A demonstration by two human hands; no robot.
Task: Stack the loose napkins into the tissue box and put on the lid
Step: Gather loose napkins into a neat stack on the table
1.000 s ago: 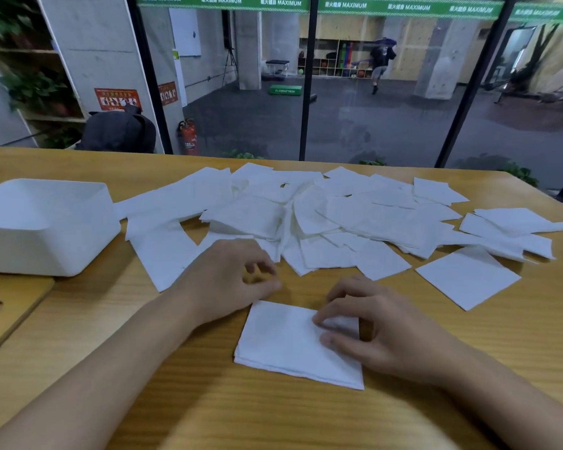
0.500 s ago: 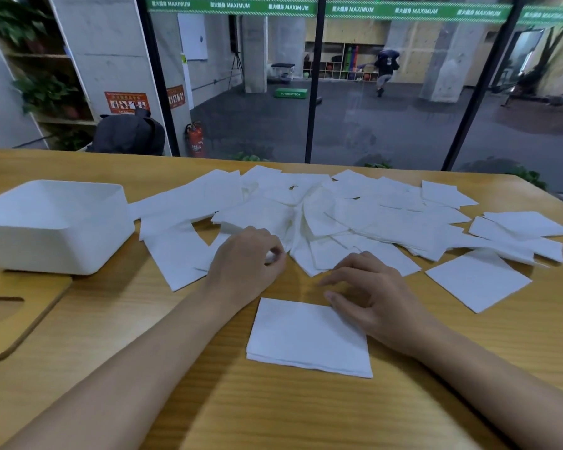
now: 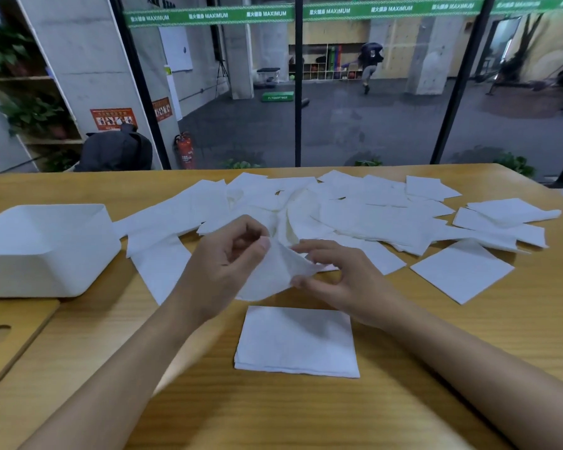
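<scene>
— What is being held at this moment?

— A single napkin (image 3: 273,274) is being gripped by both hands. Its upper edge is being pinched between the curled thumb and fingers of the left hand (image 3: 228,264), and its lower right edge is being pinched by the fingertips of the right hand (image 3: 345,280). It is being kept crumpled and lifted off the table (image 3: 436,368).

— Where are the other napkins lying?

— A squared stack (image 3: 298,342) is lying flat on the near side of the hands and is being touched by neither. The loose napkins (image 3: 371,209) are lying spread in overlapping layers across the far side.

— And the box?

— The white tissue box (image 3: 46,248) is standing open at the left, well apart from the stack. The wooden lid (image 3: 13,339) is lying flat just in front of it.
</scene>
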